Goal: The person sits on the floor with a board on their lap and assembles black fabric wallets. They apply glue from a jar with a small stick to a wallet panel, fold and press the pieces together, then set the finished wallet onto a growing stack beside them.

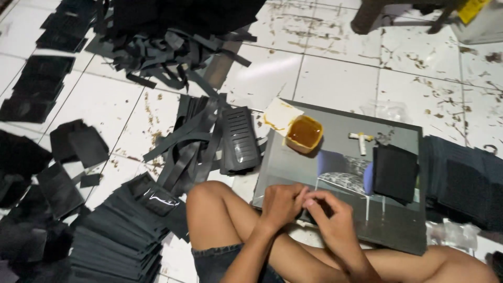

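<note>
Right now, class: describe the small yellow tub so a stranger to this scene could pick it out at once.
Start at the big grey board lying flat on the tiled floor in front of the seated person. Look to its far left corner: the yellow tub sits there, open, holding amber-brown paste. Everything around it is black or grey; a white T-shaped piece lies to its right.

Left hand (pixel 282 203) and right hand (pixel 329 211) together, fingers curled, fingertips touching.

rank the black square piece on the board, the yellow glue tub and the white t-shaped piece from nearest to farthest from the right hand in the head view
From the right hand:
1. black square piece, to its upper right on the board
2. yellow glue tub, straight above
3. white T-shaped piece, above, slightly right; close to the tub's distance, so uncertain
</note>
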